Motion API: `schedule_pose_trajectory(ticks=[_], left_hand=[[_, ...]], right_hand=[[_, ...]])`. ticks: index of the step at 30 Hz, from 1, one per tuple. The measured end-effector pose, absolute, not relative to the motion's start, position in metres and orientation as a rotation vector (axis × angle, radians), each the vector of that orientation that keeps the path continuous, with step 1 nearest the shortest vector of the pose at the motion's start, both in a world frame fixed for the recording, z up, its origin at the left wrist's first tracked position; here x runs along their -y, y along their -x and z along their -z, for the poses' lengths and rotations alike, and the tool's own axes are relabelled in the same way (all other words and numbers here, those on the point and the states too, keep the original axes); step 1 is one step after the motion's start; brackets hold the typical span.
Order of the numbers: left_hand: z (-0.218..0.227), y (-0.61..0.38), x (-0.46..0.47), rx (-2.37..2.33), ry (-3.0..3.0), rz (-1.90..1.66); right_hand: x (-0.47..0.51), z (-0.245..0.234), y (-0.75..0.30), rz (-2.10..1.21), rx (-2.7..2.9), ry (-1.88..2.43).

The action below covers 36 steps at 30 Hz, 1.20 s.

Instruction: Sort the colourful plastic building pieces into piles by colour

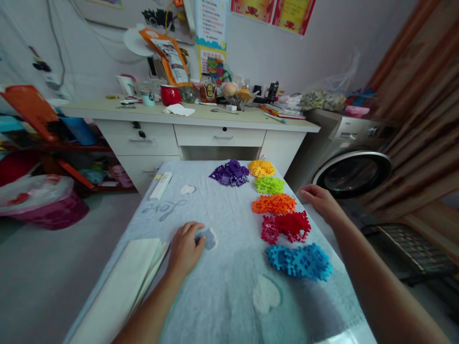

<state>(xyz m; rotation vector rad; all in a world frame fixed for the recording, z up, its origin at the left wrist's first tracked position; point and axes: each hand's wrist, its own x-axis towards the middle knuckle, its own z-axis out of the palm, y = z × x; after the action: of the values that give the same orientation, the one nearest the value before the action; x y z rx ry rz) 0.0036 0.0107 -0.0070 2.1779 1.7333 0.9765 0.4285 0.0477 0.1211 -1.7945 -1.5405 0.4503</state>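
My left hand (187, 244) lies on the cloth-covered table (222, 282), fingers loosely bent, thumb apart, holding nothing visible. Beyond the table's right edge hovers my right hand (320, 200), fingers extended and apparently free of any object. Nearest to it are piles of notched plastic building pieces: lime green pieces (269, 185), orange pieces (275, 204) and red pieces (292, 226). Blue pieces (300, 261) form the closest pile to me. Farther back sit yellow pieces (261, 167), and purple pieces (230, 173) spread to their left.
A folded white cloth (122, 282) lies along the left edge, with a white narrow box (161, 186) beyond it. Behind the table stands a cluttered desk (215, 135). A washing machine (344, 157) is at the right, a pink bin (53, 210) at the left.
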Motion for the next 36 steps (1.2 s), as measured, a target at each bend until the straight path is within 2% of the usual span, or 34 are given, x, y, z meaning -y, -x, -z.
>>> schedule_pose_trajectory(ticks=[7,16,23,29,36], left_hand=[[0.003,-0.007,-0.005,-1.663,-2.350,-0.855],[0.001,-0.020,0.005,-1.625,-2.550,-0.693],[0.000,-0.024,0.008,-1.577,-2.548,-0.648],[-0.003,-0.031,0.016,-1.624,-2.574,-0.525],[-0.024,-0.037,0.035,-1.439,-2.349,-0.192]], right_hand=[[0.042,-0.083,-0.421,-0.414,1.341,1.833],[0.099,-0.040,-0.420,-0.327,1.047,1.924],[0.115,-0.032,-0.420,-0.502,1.124,1.878],[0.116,-0.025,-0.411,-0.481,1.165,1.910],[0.114,-0.023,-0.405,-0.476,1.141,1.934]])
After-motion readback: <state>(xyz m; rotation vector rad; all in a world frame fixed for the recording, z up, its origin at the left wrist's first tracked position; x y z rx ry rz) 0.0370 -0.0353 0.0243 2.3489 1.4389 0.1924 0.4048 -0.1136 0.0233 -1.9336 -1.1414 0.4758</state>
